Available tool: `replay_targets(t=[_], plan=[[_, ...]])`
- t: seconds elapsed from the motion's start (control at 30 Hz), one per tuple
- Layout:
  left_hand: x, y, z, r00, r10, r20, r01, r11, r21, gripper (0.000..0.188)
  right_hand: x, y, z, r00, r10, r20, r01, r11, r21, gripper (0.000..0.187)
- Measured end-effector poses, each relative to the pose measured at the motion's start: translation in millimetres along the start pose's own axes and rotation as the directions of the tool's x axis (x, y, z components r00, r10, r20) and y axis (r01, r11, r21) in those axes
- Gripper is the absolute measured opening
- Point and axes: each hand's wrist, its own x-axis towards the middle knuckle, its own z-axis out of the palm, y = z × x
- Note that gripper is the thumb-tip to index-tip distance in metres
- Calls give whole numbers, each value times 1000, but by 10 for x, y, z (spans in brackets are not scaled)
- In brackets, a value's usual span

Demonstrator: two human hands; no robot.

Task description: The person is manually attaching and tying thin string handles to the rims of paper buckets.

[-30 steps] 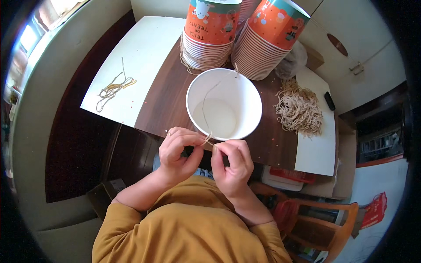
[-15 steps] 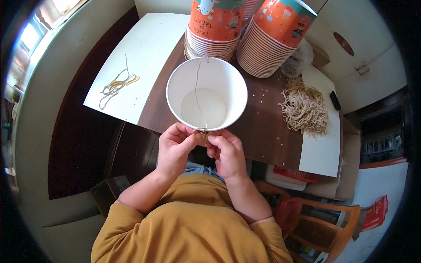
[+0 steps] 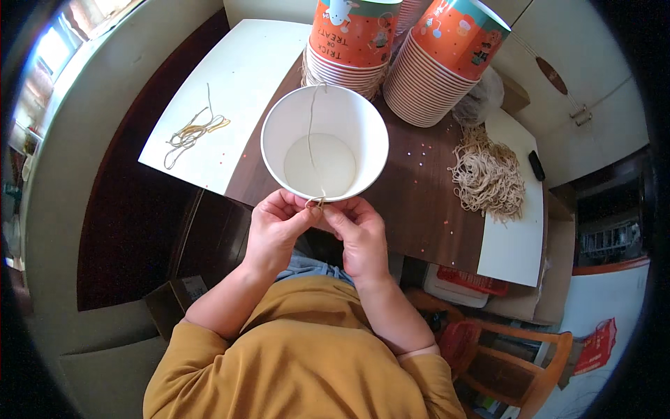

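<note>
Two bare hands: one left hand [image 3: 273, 222], one right hand [image 3: 361, 230]. One open, round white paper bucket [image 3: 366, 140] and one thin beige cord [image 3: 311, 126] inside it. Three far stacks of nested orange-and-white paper buckets [image 3: 433, 80], one partly hidden; the buckets within cannot be counted. One tangled beige cord heap [image 3: 488, 178] right, one small grey-and-yellow cord bundle [image 3: 192, 133] left.

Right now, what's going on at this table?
A person's left hand and right hand are pinching a cord at the near rim of a white bucket. The cord runs through the inside from the far rim; whether it's knotted at the near side, I can't tell. Stacked orange-printed buckets stand beyond, a cord pile lies right, and a few loose strands lie left.
</note>
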Motion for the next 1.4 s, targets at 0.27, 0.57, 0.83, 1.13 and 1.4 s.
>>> replay_targets(t=[0.27, 0.57, 0.83, 1.13, 1.4], plan=[[-51, 13, 58, 996, 79, -29, -74, 986, 150, 9, -78, 15, 31, 839, -524, 144, 494, 624, -606, 9], [-81, 110, 89, 989, 140, -39, -112, 908, 404, 7, -44, 24, -23, 886, -439, 151, 439, 688, -577, 7], [-70, 124, 22, 995, 93, 32, -98, 972, 214, 8, 5, 76, 14, 994, -69, 80, 68, 998, 18, 13], [-85, 106, 2, 983, 174, 63, -185, 906, 380, 8, -7, -83, 15, 994, 67, 92, -69, 997, 18, 16], [-69, 103, 3, 918, 364, 159, -373, 649, 664, 10, 40, -77, -93, 979, 170, 115, -174, 984, 32, 15]])
